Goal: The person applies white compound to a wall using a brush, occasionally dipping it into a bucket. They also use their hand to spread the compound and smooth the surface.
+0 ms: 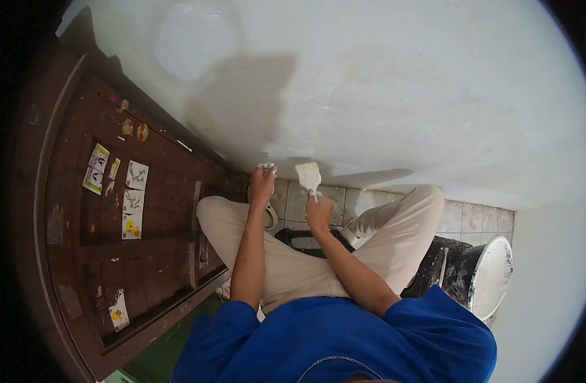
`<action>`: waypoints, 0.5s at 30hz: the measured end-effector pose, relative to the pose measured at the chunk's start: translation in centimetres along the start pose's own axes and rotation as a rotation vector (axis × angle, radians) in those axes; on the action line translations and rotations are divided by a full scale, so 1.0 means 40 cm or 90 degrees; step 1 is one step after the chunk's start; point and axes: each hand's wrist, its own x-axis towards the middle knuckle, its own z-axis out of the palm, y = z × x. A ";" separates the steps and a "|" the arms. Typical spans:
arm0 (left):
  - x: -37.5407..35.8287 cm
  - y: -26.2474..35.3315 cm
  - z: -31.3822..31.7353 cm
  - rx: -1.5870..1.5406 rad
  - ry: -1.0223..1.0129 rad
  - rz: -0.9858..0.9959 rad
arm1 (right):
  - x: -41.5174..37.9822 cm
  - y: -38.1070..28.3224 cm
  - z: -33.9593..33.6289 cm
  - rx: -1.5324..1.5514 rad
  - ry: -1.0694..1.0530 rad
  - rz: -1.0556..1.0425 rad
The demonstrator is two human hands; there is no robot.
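Note:
My right hand [319, 212] is wrapped round the handle of a putty knife [309, 175], whose broad blade is coated with whitish paste and points toward the wall. To its left, my left hand [263, 182] is closed, with its fingers bent round something white [267, 167] too small to make out. White smears mark the fingers of both hands. Beyond the hands rises a pale wall [382, 96] with uneven, smoothed patches, and shadows fall across it. The blade looks near the wall's base; whether it touches cannot be told.
A dark brown wooden door [159, 223] with stickers stands at the left. My bent legs [401, 230] frame the tiled floor [451, 217]. At the right are a paste-stained bucket [491, 277] and a side wall [555, 268]. A black object [305, 241] lies between my legs.

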 end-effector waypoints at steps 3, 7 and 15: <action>-0.025 0.040 0.000 0.039 -0.009 0.001 | 0.037 -0.095 -0.038 0.119 -0.025 0.005; -0.005 0.012 0.011 -0.011 -0.003 0.022 | -0.021 -0.344 -0.152 0.346 -0.039 -0.074; -0.024 0.098 -0.004 0.029 0.012 0.001 | 0.032 -0.147 0.006 0.134 0.056 -0.156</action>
